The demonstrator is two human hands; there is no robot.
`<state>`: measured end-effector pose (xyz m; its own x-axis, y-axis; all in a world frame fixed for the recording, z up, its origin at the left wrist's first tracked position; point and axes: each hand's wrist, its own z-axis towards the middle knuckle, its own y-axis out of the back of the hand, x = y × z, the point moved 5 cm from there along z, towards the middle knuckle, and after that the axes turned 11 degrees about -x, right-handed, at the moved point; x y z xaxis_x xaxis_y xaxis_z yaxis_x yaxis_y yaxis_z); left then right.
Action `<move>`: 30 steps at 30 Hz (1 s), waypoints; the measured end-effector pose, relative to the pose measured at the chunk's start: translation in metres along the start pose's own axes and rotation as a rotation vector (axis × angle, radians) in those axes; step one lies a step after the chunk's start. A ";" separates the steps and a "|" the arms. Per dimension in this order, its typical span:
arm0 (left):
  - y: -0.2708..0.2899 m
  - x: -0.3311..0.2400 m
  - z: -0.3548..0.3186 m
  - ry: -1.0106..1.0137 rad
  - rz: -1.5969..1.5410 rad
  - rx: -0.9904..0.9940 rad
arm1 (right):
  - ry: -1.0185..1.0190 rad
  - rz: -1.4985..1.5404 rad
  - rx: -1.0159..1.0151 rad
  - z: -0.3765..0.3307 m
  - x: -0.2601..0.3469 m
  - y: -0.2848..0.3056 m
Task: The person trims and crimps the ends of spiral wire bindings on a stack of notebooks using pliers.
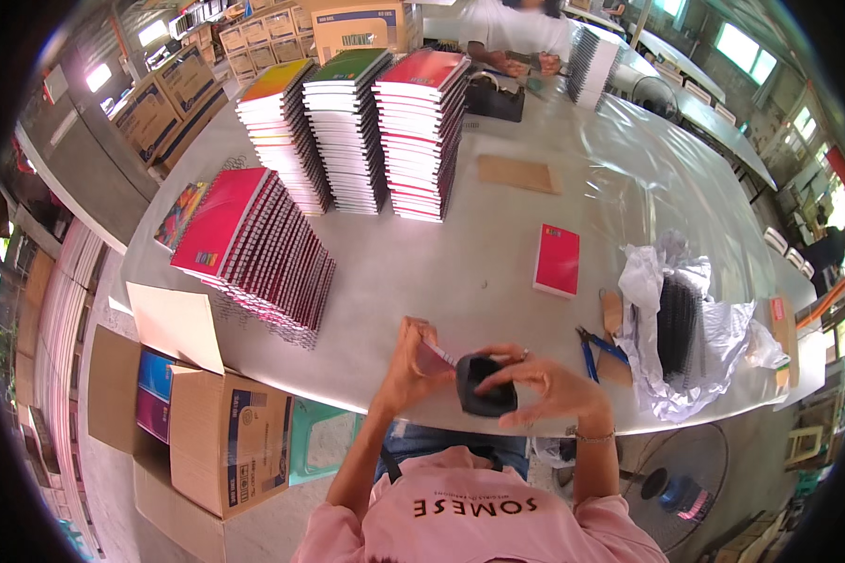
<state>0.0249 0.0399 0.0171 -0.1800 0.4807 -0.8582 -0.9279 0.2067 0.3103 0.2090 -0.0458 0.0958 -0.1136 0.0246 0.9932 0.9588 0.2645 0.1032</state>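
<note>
My left hand (411, 361) pinches a small notebook (434, 357) with a reddish cover at the table's near edge. My right hand (545, 380) curls around a black spiral binding coil (483, 387) pressed against that notebook's side. Both hands meet over the grey table (498, 235), just in front of my pink shirt. A red-covered notebook (558, 260) lies flat farther out to the right. Blue-handled pliers (593, 351) rest beside my right hand.
Tall stacks of spiral notebooks (421, 131) stand at the back, a leaning stack (258, 249) at left. A white bag holding black coils (681, 328) sits right. An open cardboard box (207, 413) stands on the floor left. Another person (521, 33) works across the table. A fan (671, 483) stands lower right.
</note>
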 end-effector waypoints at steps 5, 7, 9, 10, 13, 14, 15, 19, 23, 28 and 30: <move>0.004 -0.006 0.011 0.059 -0.130 -0.031 | -0.092 -0.208 -0.430 0.022 -0.032 0.033; -0.010 0.002 -0.005 0.165 -0.272 -0.073 | -0.274 0.198 -0.246 0.002 -0.021 0.023; -0.012 0.004 -0.008 0.214 -0.308 -0.066 | -0.153 0.443 -0.070 -0.003 -0.013 0.013; -0.009 0.002 -0.006 0.223 -0.282 -0.041 | -0.139 0.384 -0.088 -0.002 -0.014 0.011; -0.009 0.010 -0.009 0.250 -0.350 0.041 | -0.102 0.118 -0.121 0.006 -0.015 0.008; -0.010 0.014 -0.010 0.259 -0.397 0.070 | -0.092 -0.018 -0.124 0.007 -0.015 0.009; -0.008 0.011 -0.008 0.253 -0.369 0.078 | -0.081 -0.148 -0.129 0.009 -0.016 0.008; -0.008 -0.002 -0.002 0.224 -0.345 0.086 | -0.086 0.258 -0.055 0.005 -0.015 0.003; -0.012 0.018 -0.011 0.268 -0.463 0.106 | -0.063 -0.118 -0.081 0.018 0.000 0.001; -0.011 -0.002 -0.003 0.278 -0.412 0.117 | -0.029 -0.030 -0.115 0.018 -0.011 0.002; -0.012 -0.007 -0.002 0.244 -0.330 0.087 | 0.057 -0.252 -0.322 0.025 -0.030 0.015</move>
<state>0.0369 0.0324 0.0191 0.0408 0.1631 -0.9858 -0.9196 0.3919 0.0268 0.2203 -0.0180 0.0667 -0.3491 -0.0586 0.9353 0.9364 -0.0597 0.3458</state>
